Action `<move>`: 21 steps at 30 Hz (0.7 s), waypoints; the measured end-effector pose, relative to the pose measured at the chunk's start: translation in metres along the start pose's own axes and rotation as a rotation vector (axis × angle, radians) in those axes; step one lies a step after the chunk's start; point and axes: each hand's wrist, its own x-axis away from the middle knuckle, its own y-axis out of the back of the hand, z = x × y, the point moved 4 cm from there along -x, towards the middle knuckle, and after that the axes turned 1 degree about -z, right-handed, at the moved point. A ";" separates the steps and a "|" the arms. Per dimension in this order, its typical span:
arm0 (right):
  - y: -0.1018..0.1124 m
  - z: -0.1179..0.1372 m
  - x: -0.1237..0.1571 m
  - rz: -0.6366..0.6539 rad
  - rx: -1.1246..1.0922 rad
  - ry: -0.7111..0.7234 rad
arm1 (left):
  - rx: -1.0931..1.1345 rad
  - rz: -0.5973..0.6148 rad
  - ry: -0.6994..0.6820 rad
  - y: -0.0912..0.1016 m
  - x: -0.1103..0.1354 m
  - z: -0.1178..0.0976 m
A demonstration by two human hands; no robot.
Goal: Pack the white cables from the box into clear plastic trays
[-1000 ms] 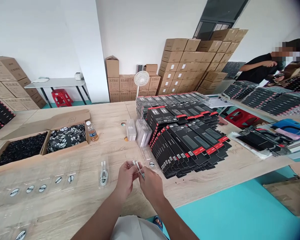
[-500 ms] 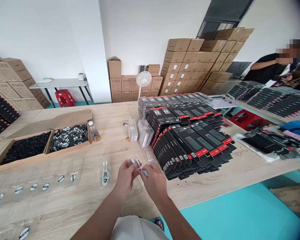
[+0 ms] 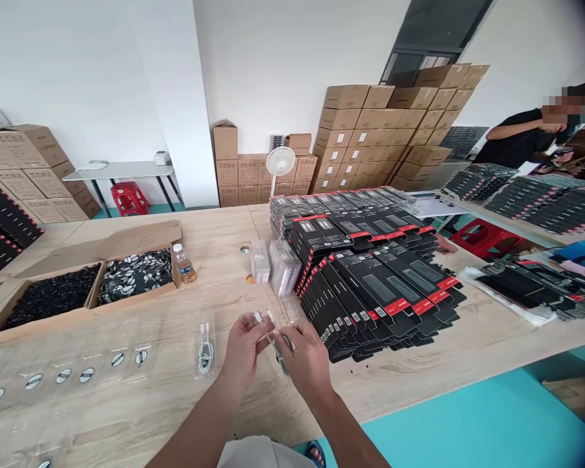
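Over the front of the wooden table, a white cable (image 3: 270, 330) is held between both my hands, its two plug ends pointing up and away. My left hand (image 3: 242, 343) pinches it near the plugs. My right hand (image 3: 306, 356) is closed on the coiled part, and a loop hangs beneath its fingers. Left of my hands, a second coiled white cable (image 3: 205, 354) lies in a clear plastic tray (image 3: 197, 372). Just beyond my right hand stand stacked clear plastic trays (image 3: 283, 268) and a big pile of black-and-red retail boxes (image 3: 365, 292).
At left are an open carton (image 3: 43, 326) of small black pieces and black-and-white packets (image 3: 136, 276), a drink bottle (image 3: 184, 263), and clear trays with oval labels (image 3: 86, 375). A co-worker (image 3: 511, 140) stands far right. A fan (image 3: 280, 161) and stacked cartons (image 3: 341, 120) are behind.
My right hand has shifted slightly down, and more of the cable's loop now hangs below its fingers. My left hand keeps its pinch near the plugs. The whole view has tilted up slightly.
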 end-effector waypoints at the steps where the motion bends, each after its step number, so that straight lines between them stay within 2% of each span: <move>1: 0.001 0.000 -0.001 0.005 -0.046 -0.010 | 0.005 0.006 -0.003 -0.002 0.001 -0.001; 7: -0.002 -0.008 -0.008 0.038 -0.395 -0.136 | 0.059 0.063 -0.028 -0.009 0.004 -0.004; 10: -0.002 -0.006 -0.010 0.069 -0.446 -0.145 | 0.054 0.056 -0.046 -0.009 0.005 -0.006; 12: 0.000 -0.001 -0.011 0.094 -0.362 -0.101 | 0.048 0.074 -0.064 -0.010 0.005 -0.008; 16: 0.010 0.014 -0.011 0.099 -0.008 0.053 | 0.059 0.103 -0.038 -0.013 0.008 -0.007; 21: 0.017 0.027 -0.013 0.114 0.288 0.147 | 0.161 0.057 -0.020 -0.017 0.009 0.000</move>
